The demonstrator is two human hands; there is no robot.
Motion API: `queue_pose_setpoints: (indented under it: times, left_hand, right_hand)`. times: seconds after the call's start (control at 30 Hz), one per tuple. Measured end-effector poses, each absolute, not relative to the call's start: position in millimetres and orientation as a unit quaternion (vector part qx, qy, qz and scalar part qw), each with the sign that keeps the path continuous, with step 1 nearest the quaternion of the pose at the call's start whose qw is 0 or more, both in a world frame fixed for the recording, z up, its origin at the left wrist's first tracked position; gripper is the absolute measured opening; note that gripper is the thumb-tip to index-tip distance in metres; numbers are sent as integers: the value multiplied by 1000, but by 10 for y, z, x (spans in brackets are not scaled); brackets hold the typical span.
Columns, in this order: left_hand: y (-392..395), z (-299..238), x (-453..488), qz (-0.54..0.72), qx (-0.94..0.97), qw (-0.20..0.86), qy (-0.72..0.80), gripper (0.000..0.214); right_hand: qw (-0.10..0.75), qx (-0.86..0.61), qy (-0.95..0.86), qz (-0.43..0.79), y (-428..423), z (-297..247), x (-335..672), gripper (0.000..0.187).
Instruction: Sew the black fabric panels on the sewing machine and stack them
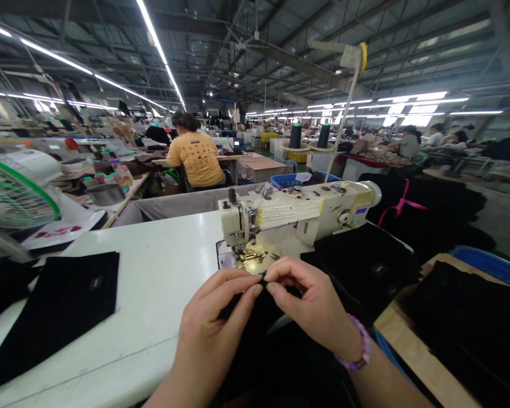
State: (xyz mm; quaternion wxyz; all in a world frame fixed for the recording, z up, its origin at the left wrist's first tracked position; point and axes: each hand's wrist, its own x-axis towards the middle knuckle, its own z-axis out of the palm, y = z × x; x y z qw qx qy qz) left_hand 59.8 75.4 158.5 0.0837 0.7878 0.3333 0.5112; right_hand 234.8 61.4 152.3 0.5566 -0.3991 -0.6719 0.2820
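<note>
My left hand (215, 323) and my right hand (312, 300) both pinch the top edge of a black fabric piece (259, 309), fingertips almost meeting. The cloth hangs down towards me between my arms. Just beyond my fingers is the presser foot and needle plate (250, 255) of a white sewing machine (297, 212) standing on the white table (153, 283). A beaded bracelet circles my right wrist.
A stack of black fabric pieces (59, 306) lies at the left of the table, beside a green-rimmed fan (12, 198). More black cloth (361, 260) is piled right of the machine and on a wooden board (463, 317). A person in a yellow shirt (198, 158) sits ahead.
</note>
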Motion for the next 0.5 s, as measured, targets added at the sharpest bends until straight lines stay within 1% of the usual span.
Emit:
queue_pose_setpoints:
  times: [0.1,0.17,0.23,0.3,0.33,0.37,0.43,0.5]
  left_hand:
    - [759,1660,605,518,789,37,328,10]
    - [769,1723,569,528,781,26,333,8]
    - [794,1783,486,545,757,64,353,6]
    - [834,1822,372,570,712,137,386,5]
    - [857,1830,313,584,683,177,401,7]
    - [880,1829,260,596,654,215,413,10]
    - [915,1804,183,611,600,272,439,17]
    - [928,1760,144,619,566,297,456,23]
  right_hand:
    - [550,-397,-682,274,648,1566,2347,5]
    - [530,-391,-710,249,674,1600,2377,4]
    - [512,-383,-747,183,707,1626,2436,12]
    - [510,-375,-765,117,744,1636,2508,16]
    - [517,-371,-764,105,760,1633,2540,17]
    - [527,-367,-758,113,773,1627,2564,17]
    - [548,-361,-734,173,787,1606,2585,15]
    - [566,-362,-700,244,784,1586,2565,14]
